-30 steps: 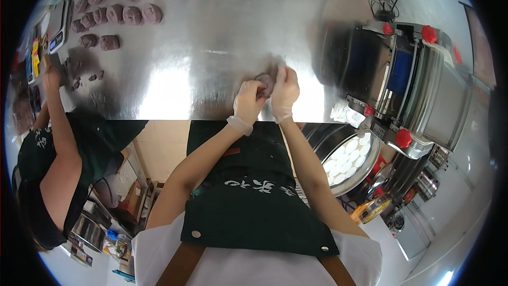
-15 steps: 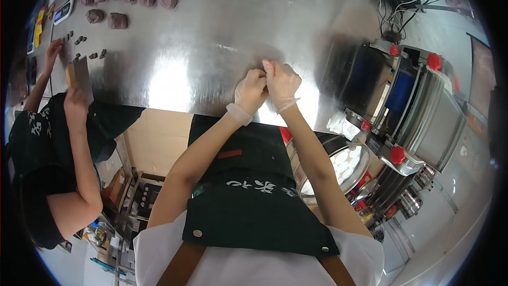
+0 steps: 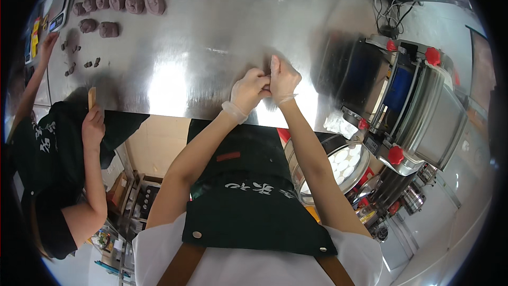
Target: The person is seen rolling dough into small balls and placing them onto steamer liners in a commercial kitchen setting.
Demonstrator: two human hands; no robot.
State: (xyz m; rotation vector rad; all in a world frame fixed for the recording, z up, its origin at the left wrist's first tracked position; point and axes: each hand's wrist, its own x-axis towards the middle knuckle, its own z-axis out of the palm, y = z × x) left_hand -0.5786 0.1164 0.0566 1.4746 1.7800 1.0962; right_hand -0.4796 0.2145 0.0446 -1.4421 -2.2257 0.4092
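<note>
My left hand (image 3: 247,91) and my right hand (image 3: 284,80), both in clear thin gloves, meet above the steel table (image 3: 222,26) near its front edge. The left fingers are curled in and press against the right palm. On the right hand the fingers are folded and the thumb points up, away from me. Whatever lies between them is hidden. At the far left of the table sit rows of purple dough pieces (image 3: 134,3), some rolled and some flat. Several small dark dough bits (image 3: 92,64) lie nearer the front edge.
On the left, a co-worker's hand (image 3: 93,127) holds a wooden-handled scraper (image 3: 92,98). Behind it stands a scale (image 3: 57,21). A steel roller machine (image 3: 402,95) with red knobs occupies the right, with cables (image 3: 391,10) behind it. A round steamer (image 3: 346,167) with white rounds is below.
My hands have shifted slightly, and my right thumb stands more upright. The co-worker's scraper hand has moved right and toward the table's front edge. The whole view has tilted a little.
</note>
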